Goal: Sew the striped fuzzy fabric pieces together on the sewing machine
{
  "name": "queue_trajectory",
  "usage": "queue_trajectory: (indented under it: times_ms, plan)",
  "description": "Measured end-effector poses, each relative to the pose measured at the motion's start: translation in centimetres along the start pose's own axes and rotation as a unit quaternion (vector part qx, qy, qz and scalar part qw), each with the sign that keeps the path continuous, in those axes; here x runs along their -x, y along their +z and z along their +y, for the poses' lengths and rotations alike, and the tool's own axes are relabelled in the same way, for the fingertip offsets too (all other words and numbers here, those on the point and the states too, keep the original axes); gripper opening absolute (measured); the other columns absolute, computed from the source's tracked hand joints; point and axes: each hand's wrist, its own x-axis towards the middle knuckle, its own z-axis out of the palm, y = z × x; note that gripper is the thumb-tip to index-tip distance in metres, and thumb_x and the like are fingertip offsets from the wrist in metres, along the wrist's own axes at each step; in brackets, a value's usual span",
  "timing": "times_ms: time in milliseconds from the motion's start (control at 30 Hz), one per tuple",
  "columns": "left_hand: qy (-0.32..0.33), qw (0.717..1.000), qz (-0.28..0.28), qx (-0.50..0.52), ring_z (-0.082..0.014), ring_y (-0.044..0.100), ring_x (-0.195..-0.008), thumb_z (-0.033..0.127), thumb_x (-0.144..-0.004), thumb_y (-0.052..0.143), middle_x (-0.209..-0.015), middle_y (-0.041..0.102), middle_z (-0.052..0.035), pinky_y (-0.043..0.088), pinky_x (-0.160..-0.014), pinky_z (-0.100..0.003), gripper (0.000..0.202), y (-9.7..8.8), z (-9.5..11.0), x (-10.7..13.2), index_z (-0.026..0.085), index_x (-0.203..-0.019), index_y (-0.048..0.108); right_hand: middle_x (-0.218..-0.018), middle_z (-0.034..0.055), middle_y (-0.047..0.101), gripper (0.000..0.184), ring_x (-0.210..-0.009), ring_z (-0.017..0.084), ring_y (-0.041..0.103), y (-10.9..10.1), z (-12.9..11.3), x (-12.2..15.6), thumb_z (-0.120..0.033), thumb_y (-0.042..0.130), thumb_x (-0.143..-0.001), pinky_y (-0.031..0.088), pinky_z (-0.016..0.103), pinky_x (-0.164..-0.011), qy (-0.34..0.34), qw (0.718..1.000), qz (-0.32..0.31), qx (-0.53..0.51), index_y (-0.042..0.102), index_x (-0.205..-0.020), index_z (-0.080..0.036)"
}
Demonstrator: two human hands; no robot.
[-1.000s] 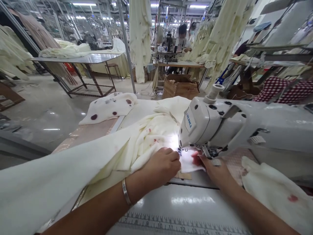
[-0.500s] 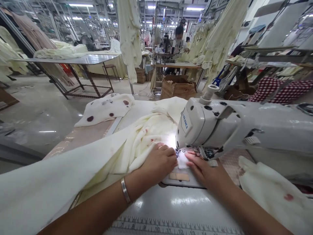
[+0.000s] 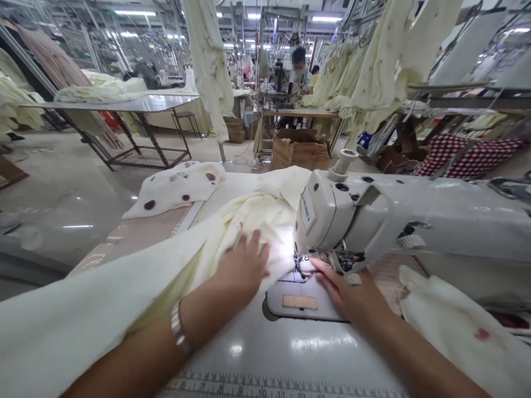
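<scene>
A cream fabric piece (image 3: pixel 149 276) with small reddish marks lies bunched across the sewing table and runs under the needle area of a white sewing machine (image 3: pixel 327 215). My left hand (image 3: pixel 243 265) rests on the fabric left of the needle, its fingers spread. My right hand (image 3: pixel 344 284) is just right of the presser foot (image 3: pixel 297 262), its fingers stretched toward the fabric edge and touching it, partly behind the machine's head. The machine's lamp brightens the cloth beside the needle. Below the foot, the metal bed plate (image 3: pixel 305 312) shows.
A folded spotted cloth (image 3: pixel 176 188) lies at the table's far left. Another cream piece (image 3: pixel 452 315) rests on the right. A ruler (image 3: pixel 265 384) runs along the front edge. Beyond stand a cardboard box (image 3: pixel 298 152), a metal table (image 3: pixel 133 103), hanging garments (image 3: pixel 209 61) and a person (image 3: pixel 296 63).
My left hand has moved left, away from the needle, and its fingers have spread. The fabric has shifted off the front of the bed plate. My right hand stays by the foot.
</scene>
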Motion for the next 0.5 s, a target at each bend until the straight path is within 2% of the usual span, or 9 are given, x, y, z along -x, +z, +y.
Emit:
queue_trajectory:
  times_ms: [33, 100, 167, 233, 333, 433, 500]
  plan:
    - [-0.009, 0.999, -0.032, -0.007, -0.0340, 0.054, -0.100, 0.027, -0.079, 0.063, -0.118, 0.052, -0.0214, 0.048, -0.063, -0.037, 0.035, -0.7, 0.2, 1.2, 0.011, -0.109, 0.055, -0.085, 0.0087, 0.063, 0.020, -0.086, 0.027, 0.056, -0.3, -0.3, 0.0, -0.021, 0.042, -0.091, 0.044, 0.044, -0.073, -0.019, 1.000, 0.010, -0.008, 0.062, -0.092, -0.022]
    - [0.012, 0.998, -0.065, 0.010, -0.0250, 0.059, -0.072, 0.030, -0.078, 0.063, -0.087, 0.062, -0.0130, 0.043, -0.051, -0.029, 0.021, -2.0, 1.0, 3.1, 0.012, -0.089, 0.060, -0.092, 0.0085, 0.064, 0.019, -0.090, 0.024, 0.056, -0.8, -1.2, 0.1, -0.018, 0.042, -0.091, 0.044, 0.042, -0.075, -0.081, 0.995, 0.019, -0.047, 0.060, -0.099, -0.019]
    - [0.060, 0.996, -0.051, 0.039, -0.0198, 0.054, -0.059, 0.026, -0.081, 0.057, -0.066, 0.056, -0.0054, 0.040, -0.049, -0.027, 0.015, -2.8, 1.9, 3.6, 0.015, -0.071, 0.058, -0.103, 0.0082, 0.062, 0.022, -0.095, 0.021, 0.055, -1.2, -2.6, 0.1, -0.018, 0.045, -0.091, 0.043, 0.038, -0.078, -0.152, 0.982, -0.001, -0.110, 0.055, -0.110, -0.018]
    - [0.122, 0.990, -0.001, 0.064, -0.0196, 0.052, -0.064, 0.017, -0.081, 0.054, -0.068, 0.055, -0.0043, 0.042, -0.056, -0.030, 0.014, -2.6, 2.5, 2.6, 0.016, -0.068, 0.057, -0.105, 0.0077, 0.060, 0.024, -0.099, 0.020, 0.053, -1.4, -3.9, 0.2, -0.021, 0.047, -0.091, 0.042, 0.036, -0.080, -0.194, 0.966, -0.039, -0.164, 0.053, -0.113, -0.017]
    - [0.196, 0.975, 0.055, 0.087, -0.0186, 0.051, -0.078, 0.011, -0.082, 0.051, -0.083, 0.058, -0.0041, 0.041, -0.076, -0.034, 0.010, -0.6, 2.3, 0.1, 0.016, -0.078, 0.059, -0.097, 0.0066, 0.061, 0.022, -0.096, 0.020, 0.053, -1.2, -5.2, 0.5, -0.026, 0.046, -0.092, 0.041, 0.037, -0.082, -0.215, 0.956, -0.071, -0.185, 0.054, -0.110, -0.016]
    - [0.197, 0.973, 0.055, 0.106, -0.0165, 0.049, -0.080, 0.017, -0.088, 0.049, -0.085, 0.059, -0.0020, 0.037, -0.083, -0.035, 0.012, 1.4, 1.8, -1.6, 0.017, -0.083, 0.060, -0.088, 0.0061, 0.061, 0.023, -0.088, 0.019, 0.053, -1.0, -5.4, 0.7, -0.027, 0.044, -0.093, 0.041, 0.037, -0.079, -0.206, 0.962, -0.062, -0.165, 0.055, -0.109, -0.015]
    - [0.172, 0.975, 0.058, 0.128, -0.0158, 0.050, -0.079, 0.021, -0.090, 0.048, -0.082, 0.060, -0.0009, 0.036, -0.084, -0.034, 0.014, 1.9, 1.6, -1.9, 0.018, -0.084, 0.060, -0.093, 0.0074, 0.061, 0.025, -0.094, 0.020, 0.052, -1.0, -5.5, 0.6, -0.030, 0.044, -0.093, 0.040, 0.037, -0.082, -0.209, 0.964, -0.045, -0.156, 0.055, -0.110, -0.015]
